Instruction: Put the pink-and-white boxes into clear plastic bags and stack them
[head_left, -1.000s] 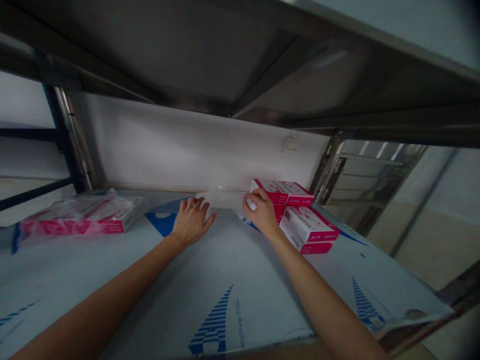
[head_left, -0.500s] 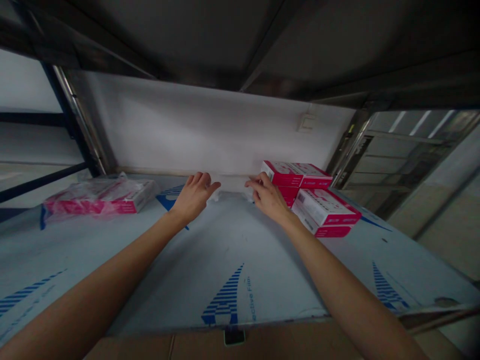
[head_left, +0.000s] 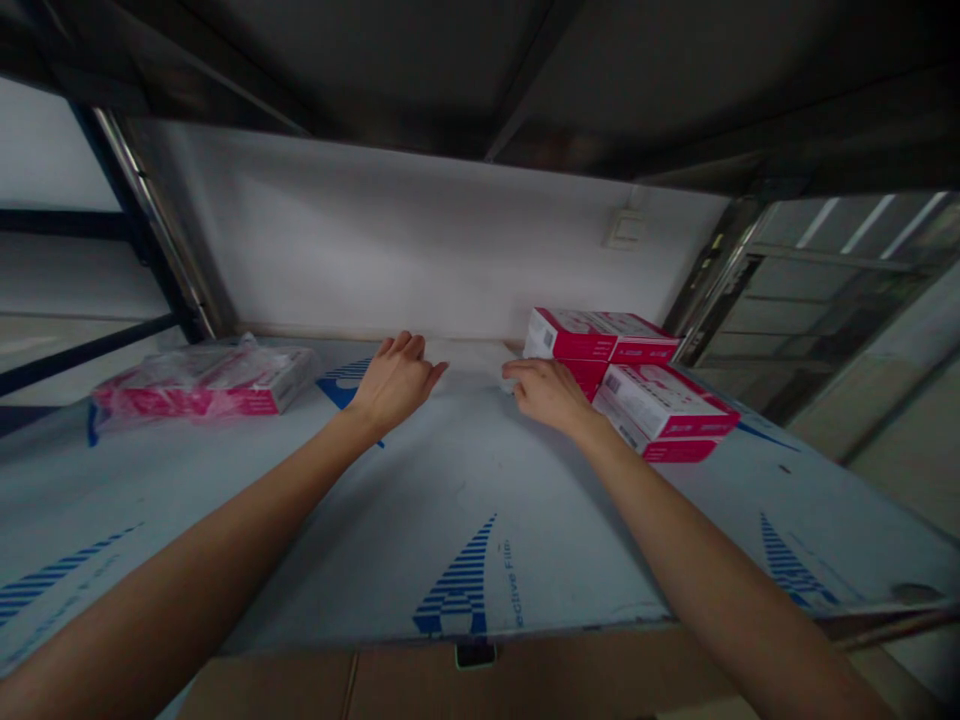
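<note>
Reaching over one film-covered shelf [head_left: 420, 520], you have two hands near the wall [head_left: 420, 240]. Your right hand [head_left: 551, 395] pinches clear plastic [head_left: 507, 384], fingertips together, just beside at least five pink-and-white boxes [head_left: 589, 345] stacked in two layers. Your left hand [head_left: 397, 380] has its thumb apart from curled fingers; whether it grips anything, you cannot tell. Well left of it lies one plastic-wrapped bundle [head_left: 240, 395]. "ective Fil" reads beside a blue logo [head_left: 457, 595]; the boxes' lettering is blurred.
</note>
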